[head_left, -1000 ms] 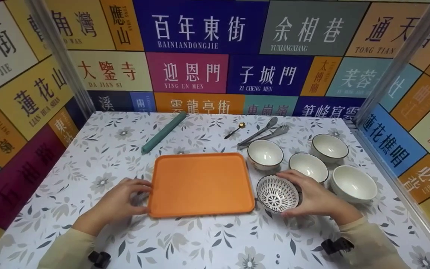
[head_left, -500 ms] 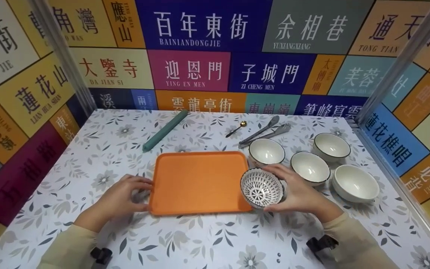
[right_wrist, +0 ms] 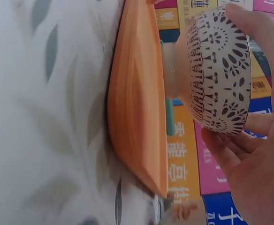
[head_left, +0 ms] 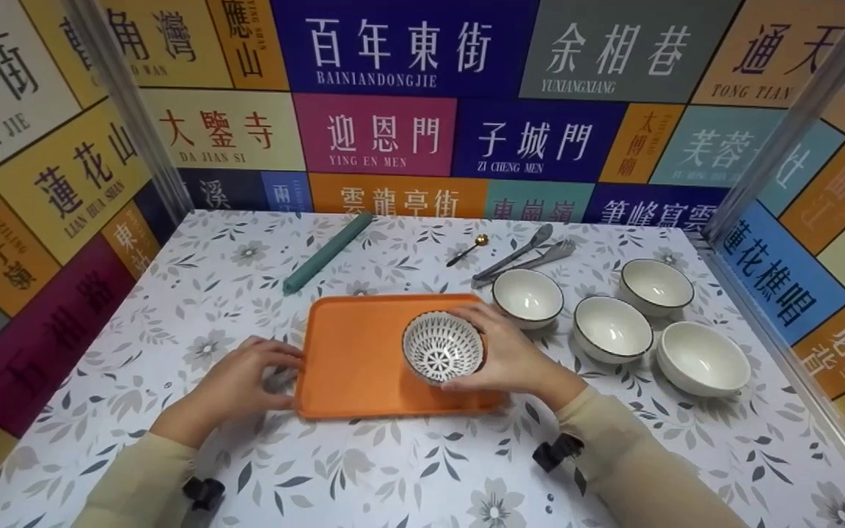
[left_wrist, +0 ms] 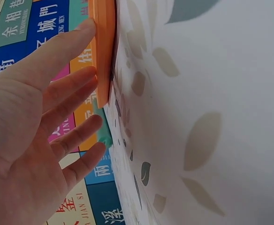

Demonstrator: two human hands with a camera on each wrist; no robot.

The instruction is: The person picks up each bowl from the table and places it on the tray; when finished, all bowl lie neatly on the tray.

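Note:
My right hand (head_left: 514, 356) grips a small patterned bowl (head_left: 443, 347) by its rim, thumb at the near side and fingers at the far side. In the right wrist view the bowl (right_wrist: 221, 70) shows a dark floral print outside, and its foot hangs a little above the orange tray (right_wrist: 137, 93). Beneath it in the head view lies the right half of that tray (head_left: 353, 356). At the tray's left edge, my left hand (head_left: 243, 381) rests its fingertips with the fingers spread. The left wrist view shows thumb and fingers of this hand (left_wrist: 43, 112) against the tray's rim (left_wrist: 104, 51).
Right of the tray stand white bowls: one (head_left: 527, 297) near its corner, then a second (head_left: 612, 328), a third (head_left: 657, 286) and a plain one (head_left: 703, 359). Behind lie grey tongs (head_left: 521, 257), a small gold spoon (head_left: 469, 249) and a green roll (head_left: 327, 253).
My right hand has carried the patterned bowl leftward from the table beside the tray to above the tray's right half. My left hand has stayed at the tray's left edge.

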